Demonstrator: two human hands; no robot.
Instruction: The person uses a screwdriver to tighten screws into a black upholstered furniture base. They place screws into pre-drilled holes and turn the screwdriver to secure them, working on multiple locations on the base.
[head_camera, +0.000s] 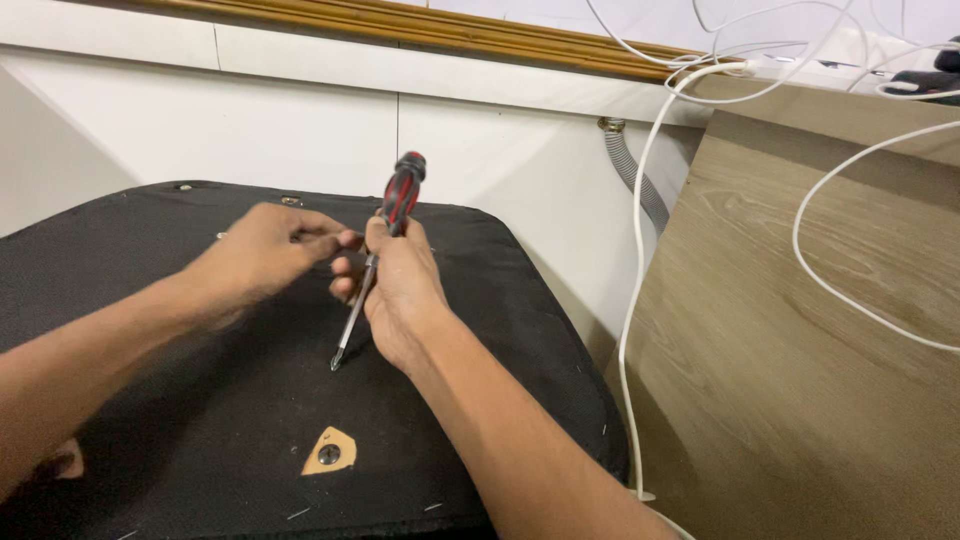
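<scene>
Over the black fabric underside of a seat (200, 420), the right hand (400, 290) is wrapped around a screwdriver (385, 240) near the top of its shaft, the red-and-black handle up and the tip pointing down and left, just above the fabric. The left hand (265, 250) sits close beside it, fingers pressed together as if pinching something small at the tips; what it is cannot be told. Near the front edge a cut in the fabric shows bare wood with a screw (329, 453) in it, well apart from the tip. Judging by this, the tip wants seating square in a screw head with the shaft upright and steady pressure down the handle, or it will slip and tear the cloth. White cables (640, 250) hang to the right beside a wood panel (800, 350).
</scene>
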